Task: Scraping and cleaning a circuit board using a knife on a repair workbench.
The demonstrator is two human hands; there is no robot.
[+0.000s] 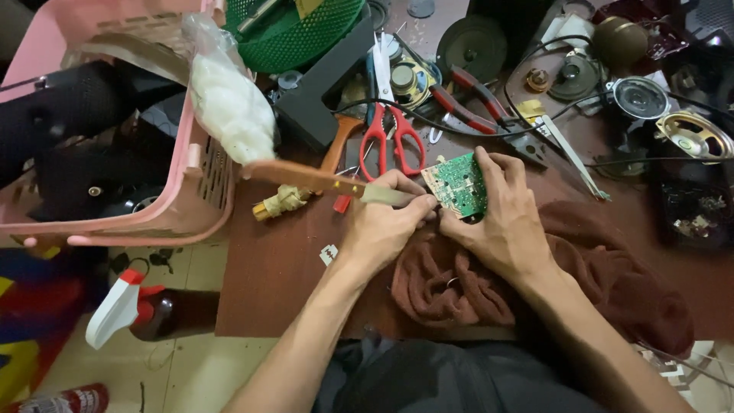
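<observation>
Left hand [380,226] clenched around the wooden-handled soldering iron [317,180], tip meeting the left edge of the green circuit board [457,183]. Right hand [501,218] grasping that board from the right, fingers over its top edge, board tilted above the brown work surface [267,268]. Directly beneath both hands, a crumpled maroon cloth [535,283]. Just behind the board, red-handled scissors [392,134] and red-handled pliers [474,95] among black cables. Further right, loose speakers [692,136]. At left, a pink plastic basket [195,183] overhanging the surface edge; on the floor below, a spray bottle [134,310].
</observation>
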